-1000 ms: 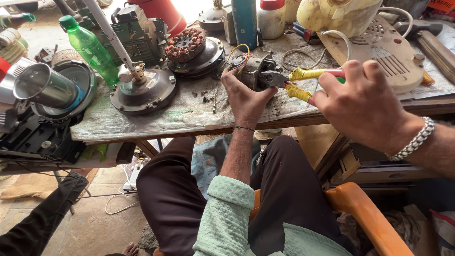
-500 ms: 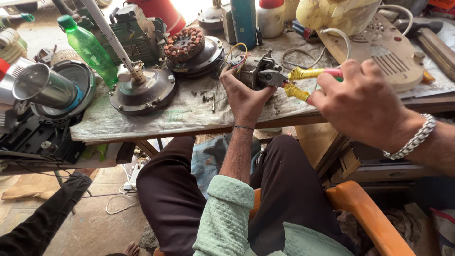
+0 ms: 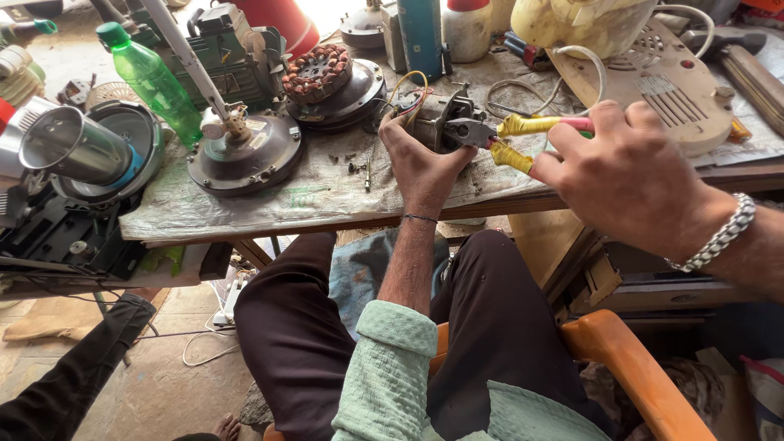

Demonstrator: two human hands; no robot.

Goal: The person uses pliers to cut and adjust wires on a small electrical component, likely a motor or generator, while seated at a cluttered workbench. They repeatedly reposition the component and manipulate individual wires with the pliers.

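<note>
My left hand grips a small grey electric motor with yellow and red wires, holding it on the workbench edge. My right hand is closed on yellow-handled pliers. The pliers' dark jaws touch the motor's right side. A metal bracelet circles my right wrist.
On the bench lie a round fan motor housing with a white rod, a copper-wound stator, a green plastic bottle, a steel cup, a cream appliance casing and a hammer. An orange chair arm is at lower right. Another person's dark sleeve is at lower left.
The hands, pliers and motor have stayed almost still; the pliers' jaws remain at the motor.
</note>
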